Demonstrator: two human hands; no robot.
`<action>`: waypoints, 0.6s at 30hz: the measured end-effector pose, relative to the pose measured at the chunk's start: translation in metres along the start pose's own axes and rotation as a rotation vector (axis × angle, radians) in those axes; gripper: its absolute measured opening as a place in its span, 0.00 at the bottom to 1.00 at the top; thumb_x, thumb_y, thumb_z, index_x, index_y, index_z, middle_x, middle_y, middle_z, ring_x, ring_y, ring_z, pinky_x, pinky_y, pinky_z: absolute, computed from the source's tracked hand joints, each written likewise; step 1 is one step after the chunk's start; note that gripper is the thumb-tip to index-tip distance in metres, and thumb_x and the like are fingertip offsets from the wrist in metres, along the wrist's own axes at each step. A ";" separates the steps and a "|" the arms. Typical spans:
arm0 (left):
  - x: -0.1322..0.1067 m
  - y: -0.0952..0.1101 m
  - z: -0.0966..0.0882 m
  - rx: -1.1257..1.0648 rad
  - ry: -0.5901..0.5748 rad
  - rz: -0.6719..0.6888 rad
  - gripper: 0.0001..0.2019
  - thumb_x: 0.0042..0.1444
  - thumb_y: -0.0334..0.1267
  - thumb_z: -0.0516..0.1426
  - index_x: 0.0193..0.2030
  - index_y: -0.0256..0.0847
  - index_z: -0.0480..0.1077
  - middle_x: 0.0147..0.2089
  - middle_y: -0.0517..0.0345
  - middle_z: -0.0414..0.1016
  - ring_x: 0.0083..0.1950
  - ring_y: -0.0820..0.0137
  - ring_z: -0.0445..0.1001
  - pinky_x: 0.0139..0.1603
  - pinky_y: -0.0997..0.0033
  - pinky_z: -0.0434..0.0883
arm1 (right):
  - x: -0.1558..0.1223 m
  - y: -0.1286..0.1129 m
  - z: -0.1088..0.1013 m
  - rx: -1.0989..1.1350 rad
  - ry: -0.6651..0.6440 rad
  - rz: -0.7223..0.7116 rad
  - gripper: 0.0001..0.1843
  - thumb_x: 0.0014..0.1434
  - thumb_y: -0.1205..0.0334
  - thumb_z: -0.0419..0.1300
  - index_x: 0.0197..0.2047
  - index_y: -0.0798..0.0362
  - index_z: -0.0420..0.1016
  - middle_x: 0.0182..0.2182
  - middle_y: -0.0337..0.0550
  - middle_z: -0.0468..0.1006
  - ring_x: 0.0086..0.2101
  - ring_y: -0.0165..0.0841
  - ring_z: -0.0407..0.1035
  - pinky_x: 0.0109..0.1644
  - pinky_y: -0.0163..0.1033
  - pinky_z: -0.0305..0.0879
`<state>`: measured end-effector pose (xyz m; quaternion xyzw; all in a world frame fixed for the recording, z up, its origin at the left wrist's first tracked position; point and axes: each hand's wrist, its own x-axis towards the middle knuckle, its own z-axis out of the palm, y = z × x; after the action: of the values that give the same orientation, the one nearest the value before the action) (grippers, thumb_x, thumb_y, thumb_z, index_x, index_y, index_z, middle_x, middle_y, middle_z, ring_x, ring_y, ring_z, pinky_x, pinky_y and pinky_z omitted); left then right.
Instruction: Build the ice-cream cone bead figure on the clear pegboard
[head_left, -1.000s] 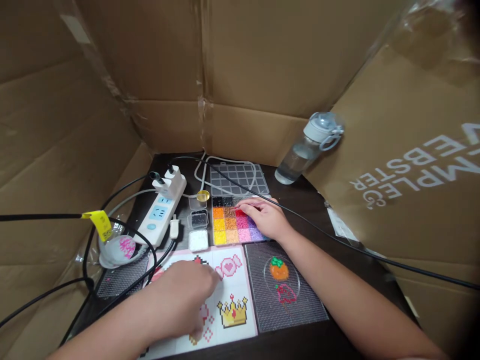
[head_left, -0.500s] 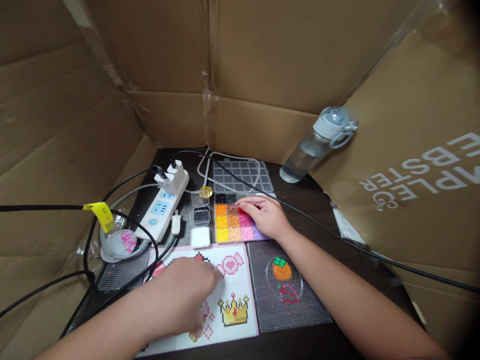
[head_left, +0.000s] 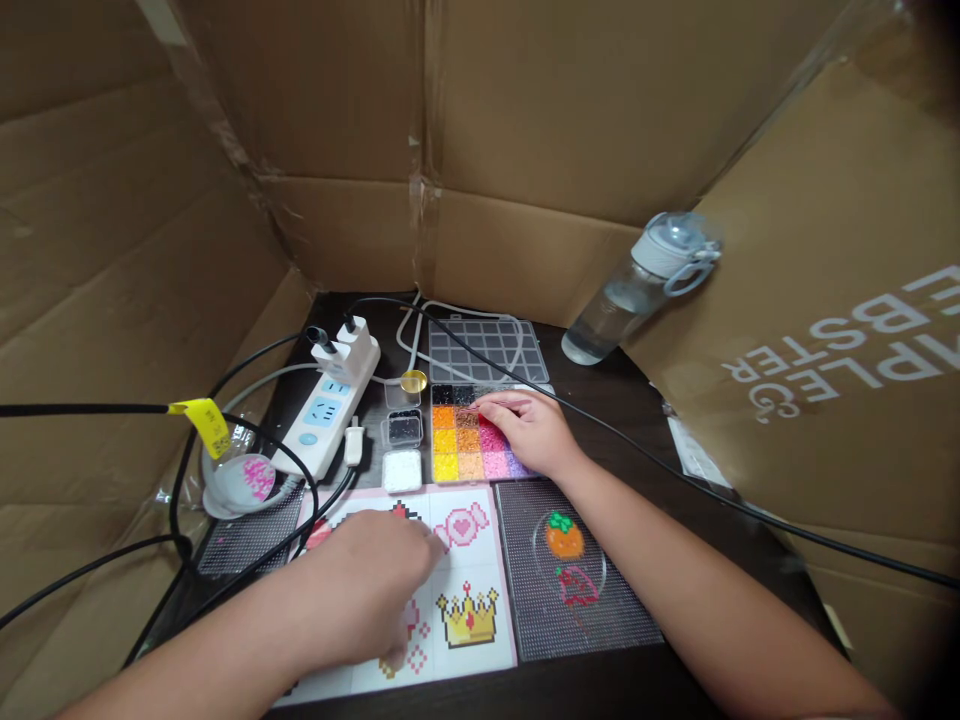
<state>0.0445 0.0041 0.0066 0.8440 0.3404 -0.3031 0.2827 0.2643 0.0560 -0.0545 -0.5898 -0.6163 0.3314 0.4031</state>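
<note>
My right hand (head_left: pixel 529 430) is closed around pink tweezers (head_left: pixel 511 404), whose tips are down at the brown beads in the divided bead box (head_left: pixel 445 442). Orange, yellow, pink, purple and black beads fill other compartments. My left hand (head_left: pixel 367 580) rests over the pattern sheet (head_left: pixel 466 560), its index finger reaching toward the pink candy picture and its thumb apart below; the other fingers are hidden. Right of the sheet lies a clear pegboard (head_left: pixel 630 630), bearing an orange bead fruit with green leaves (head_left: pixel 564 536) and a partly laid red-pink bead outline (head_left: pixel 579 588).
Small boxes of white beads (head_left: pixel 402 470) and black beads (head_left: pixel 405 428) stand left of the bead box. A power strip (head_left: pixel 319 420), black cables (head_left: pixel 675 470) and a dish of pink beads (head_left: pixel 255 480) occupy the left side. A water bottle (head_left: pixel 626 300) leans against the cardboard wall (head_left: pixel 525 240).
The whole view has shifted very slightly. Both hands keep nearly the same place, with the tweezers still at the brown beads.
</note>
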 end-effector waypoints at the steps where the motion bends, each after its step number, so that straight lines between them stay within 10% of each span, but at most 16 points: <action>1: 0.000 0.000 0.000 -0.002 -0.001 0.001 0.24 0.41 0.38 0.72 0.48 0.42 0.77 0.49 0.46 0.83 0.50 0.46 0.81 0.48 0.51 0.78 | 0.000 -0.001 0.000 0.009 0.003 0.006 0.10 0.61 0.56 0.63 0.34 0.45 0.87 0.38 0.41 0.88 0.43 0.38 0.81 0.55 0.47 0.75; 8: 0.000 -0.001 0.002 -0.013 0.000 0.010 0.27 0.41 0.39 0.73 0.51 0.41 0.76 0.53 0.43 0.82 0.53 0.44 0.80 0.52 0.49 0.76 | 0.001 -0.009 -0.015 0.012 -0.004 -0.002 0.11 0.61 0.56 0.62 0.32 0.42 0.87 0.37 0.37 0.88 0.44 0.38 0.81 0.58 0.47 0.72; 13: 0.001 -0.003 0.004 -0.017 0.020 0.008 0.24 0.40 0.39 0.72 0.47 0.41 0.77 0.49 0.44 0.83 0.51 0.46 0.81 0.49 0.53 0.76 | -0.012 -0.009 -0.035 0.267 0.066 0.110 0.14 0.57 0.49 0.68 0.34 0.50 0.87 0.36 0.46 0.88 0.35 0.37 0.79 0.38 0.41 0.73; 18: 0.001 -0.006 0.007 -0.010 0.050 0.008 0.21 0.39 0.38 0.70 0.43 0.43 0.75 0.47 0.47 0.83 0.48 0.50 0.80 0.45 0.58 0.73 | -0.050 -0.005 -0.065 0.334 0.168 0.183 0.19 0.52 0.45 0.72 0.33 0.55 0.86 0.32 0.51 0.86 0.18 0.24 0.58 0.20 0.34 0.50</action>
<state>0.0387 0.0033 -0.0006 0.8513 0.3455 -0.2791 0.2793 0.3188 0.0012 -0.0258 -0.5939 -0.4607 0.4138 0.5137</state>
